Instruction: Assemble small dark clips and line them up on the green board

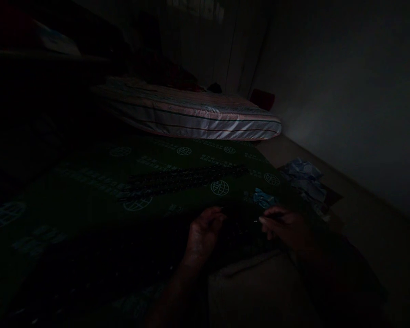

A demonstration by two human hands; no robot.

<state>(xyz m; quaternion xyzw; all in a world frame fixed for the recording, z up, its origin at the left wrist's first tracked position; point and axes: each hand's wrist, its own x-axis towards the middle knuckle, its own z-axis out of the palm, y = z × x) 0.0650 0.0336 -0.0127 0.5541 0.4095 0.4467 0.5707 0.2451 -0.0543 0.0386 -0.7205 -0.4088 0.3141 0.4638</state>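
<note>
The room is very dark. My left hand [203,232] hovers low over a green printed mat [89,200], fingers curled together as in a pinch. My right hand [283,225] sits a little to its right, fingers also pinched, with a small pale thing at the fingertips that I cannot make out. Between and under the hands lies a dark mass, too dim to name. A long dark beaded strand [177,180] stretches across the mat beyond my hands. A small blue packet [263,198] lies just past my right hand.
A striped shiny mattress [191,114] lies on the floor behind the mat. Pale blue plastic bags [304,180] are heaped at the mat's right edge. A bare wall [355,105] runs along the right, with a strip of floor [369,228] below it.
</note>
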